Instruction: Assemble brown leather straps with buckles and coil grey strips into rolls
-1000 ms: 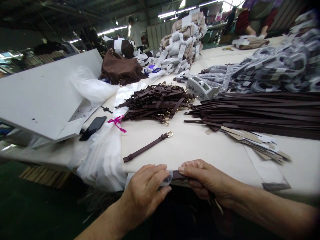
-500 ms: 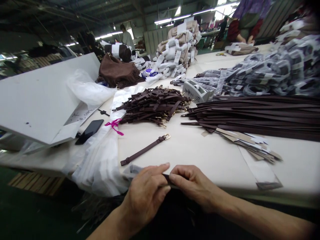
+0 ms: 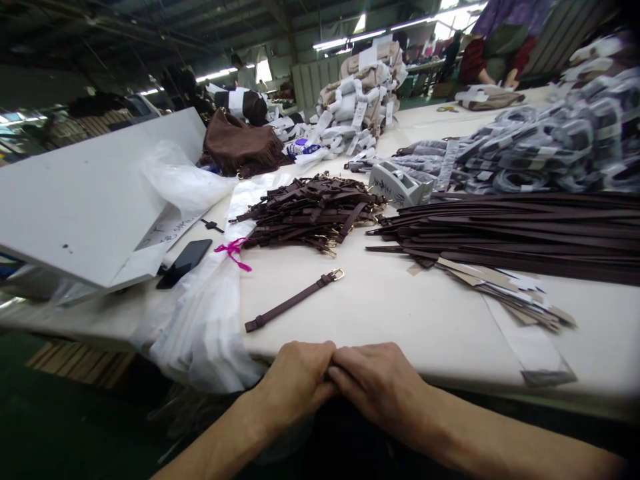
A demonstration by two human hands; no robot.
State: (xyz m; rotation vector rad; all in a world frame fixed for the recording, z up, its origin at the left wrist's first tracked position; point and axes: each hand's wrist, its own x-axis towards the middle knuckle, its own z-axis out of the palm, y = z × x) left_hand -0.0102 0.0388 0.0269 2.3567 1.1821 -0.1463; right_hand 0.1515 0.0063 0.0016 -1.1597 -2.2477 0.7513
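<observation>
My left hand [image 3: 299,380] and my right hand [image 3: 377,383] meet at the near edge of the white table [image 3: 400,313], knuckles up and fingers curled under, closed together. What they grip is hidden beneath the fingers. Just beyond them a short dark brown strap [image 3: 293,301] with a gold buckle lies alone on the table. Farther back sits a heap of similar buckled straps [image 3: 313,212], and to the right a stack of long dark straps [image 3: 525,230].
White plastic bags [image 3: 205,320] tied with a pink ribbon [image 3: 233,252] hang over the left edge. A black phone [image 3: 184,263], a white board [image 3: 85,193], a tape dispenser [image 3: 397,185], paper strips [image 3: 505,287], a brown bag [image 3: 240,143] and wrapped bundles [image 3: 545,143] surround them. A person stands at the far right.
My hands have drawn together at the table edge and curled shut. The dark strap end and clear wrapping seen between them earlier are now hidden under the fingers.
</observation>
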